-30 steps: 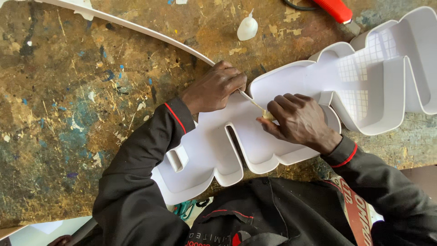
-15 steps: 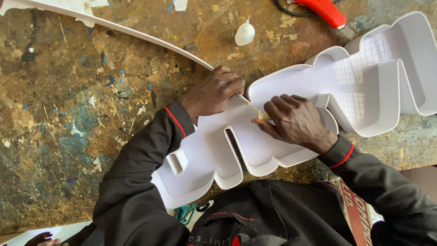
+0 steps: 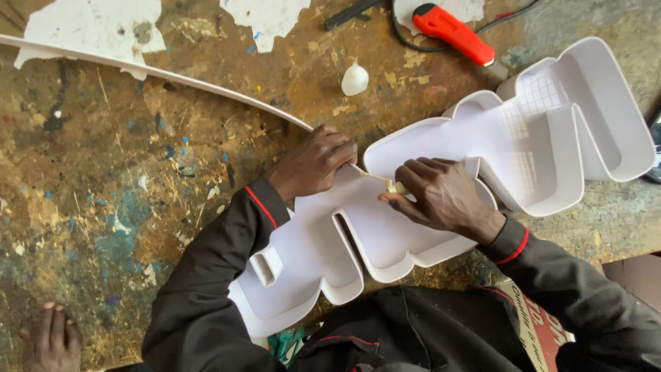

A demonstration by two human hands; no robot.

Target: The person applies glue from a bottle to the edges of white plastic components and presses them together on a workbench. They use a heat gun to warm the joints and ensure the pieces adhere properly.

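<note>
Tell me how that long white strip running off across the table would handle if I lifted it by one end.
The long white strip is thin and already curves along its run, so it would probably flex and droop, not stay straight. It looks light for its length. The left hand pinches its near end against the white letter shell, which suggests it bends easily.

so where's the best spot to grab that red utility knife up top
Probably by the red utility knife's handle body, coming from above: it lies flat on the table, slanting down to the right, its metal tip close to the white letter form, so keep to the upper-left end.
</note>
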